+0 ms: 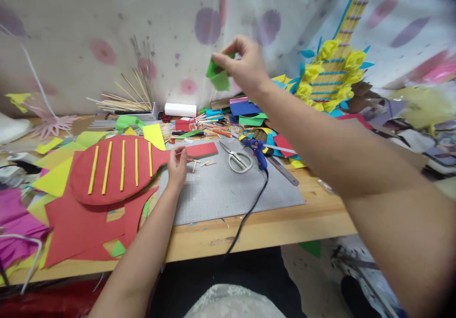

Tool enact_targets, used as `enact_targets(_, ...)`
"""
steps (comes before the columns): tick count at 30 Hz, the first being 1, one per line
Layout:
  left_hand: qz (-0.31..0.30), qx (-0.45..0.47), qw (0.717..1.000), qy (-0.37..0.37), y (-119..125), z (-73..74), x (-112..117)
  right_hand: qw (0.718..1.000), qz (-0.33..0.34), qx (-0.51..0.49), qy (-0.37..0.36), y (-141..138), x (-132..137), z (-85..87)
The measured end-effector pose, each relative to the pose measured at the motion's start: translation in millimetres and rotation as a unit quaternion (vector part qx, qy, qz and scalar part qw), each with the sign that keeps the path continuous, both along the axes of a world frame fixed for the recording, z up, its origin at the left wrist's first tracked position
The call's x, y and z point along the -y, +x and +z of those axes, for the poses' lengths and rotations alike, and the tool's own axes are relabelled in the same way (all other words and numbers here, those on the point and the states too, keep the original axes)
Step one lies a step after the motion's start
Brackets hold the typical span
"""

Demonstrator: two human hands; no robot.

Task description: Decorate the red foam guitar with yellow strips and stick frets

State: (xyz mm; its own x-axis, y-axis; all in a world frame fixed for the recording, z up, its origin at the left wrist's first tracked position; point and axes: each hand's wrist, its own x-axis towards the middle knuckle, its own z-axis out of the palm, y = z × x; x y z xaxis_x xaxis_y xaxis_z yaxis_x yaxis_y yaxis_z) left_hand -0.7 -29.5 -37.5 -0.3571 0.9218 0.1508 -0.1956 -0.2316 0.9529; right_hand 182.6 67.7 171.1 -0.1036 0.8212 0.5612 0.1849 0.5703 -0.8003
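My right hand (246, 64) is raised above the back of the table, its fingers pinching a small, curled piece of green paper (218, 79). Low over the grey cutting mat (228, 199), my left hand (177, 165) is closed round the neck of a red guitar-shaped cutout (116, 175). Several yellow strips run across the cutout's rounded body, which lies to the left on red paper scraps (76, 228). Short pale sticks (207, 163) lie on the mat just right of my left hand. Scissors (239, 160) and a blue glue gun (257, 152) rest farther right.
A black cord (245, 220) runs from the glue gun over the table's front edge. A metal ruler (283, 171) lies at the mat's right side. Thin wooden sticks (123, 103) stand at the back. A yellow paper guitar with flowers (326, 78) leans at the back right.
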Motion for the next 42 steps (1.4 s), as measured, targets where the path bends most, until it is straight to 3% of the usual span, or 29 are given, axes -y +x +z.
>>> enact_targets(3, -0.136, 0.237, 0.961, -0.041, 0.7, 13.6, 2.8, 0.994, 0.057, -0.096, -0.012, -25.2, 25.5, -44.3)
enact_targets(5, -0.182, 0.319, 0.928, -0.058, -4.2, 19.2, 3.9, 0.985, 0.081, -0.142, -0.060, -33.4, 44.5, -79.6)
enact_targets(9, -0.177, 0.362, 0.912, -0.080, -13.7, 16.2, 1.9, 0.936, 0.166, -0.245, -0.191, -35.2, 71.9, -141.0)
enact_targets(12, -0.159, 0.372, 0.909, -0.097, -12.8, 11.3, 0.4, 0.886, 0.215, -0.307, -0.275, -30.5, 77.9, -166.1)
enact_targets(15, -0.144, 0.366, 0.914, -0.094, -9.4, 10.9, 1.1, 0.866, 0.224, -0.321, -0.311, -24.1, 75.7, -178.6)
enact_targets(21, -0.052, 0.210, 0.970, -0.107, -10.5, 2.4, -2.0, 0.861, 0.221, -0.290, -0.355, -12.6, 74.6, -200.4)
enact_targets(25, -0.035, 0.172, 0.978, -0.109, -14.2, -3.7, -4.9, 0.866, 0.227, -0.261, -0.361, -9.7, 75.3, -209.2)
enact_targets(32, -0.051, 0.201, 0.972, -0.111, -12.4, 6.7, -0.8, 0.891, 0.230, -0.199, -0.336, -14.2, 80.7, -209.4)
enact_targets(36, -0.021, 0.206, 0.972, -0.112, -5.8, 7.2, -0.2, 0.917, 0.242, -0.143, -0.283, -15.8, 81.7, -214.3)
enact_targets(39, 0.029, 0.162, 0.982, -0.097, -2.4, 5.3, -0.2, 0.954, 0.207, -0.047, -0.213, -17.1, 79.6, -220.2)
enact_targets(42, 0.042, 0.121, 0.988, -0.087, 0.5, 5.4, 1.5, 0.978, 0.135, 0.062, -0.144, -20.0, 80.0, -224.7)
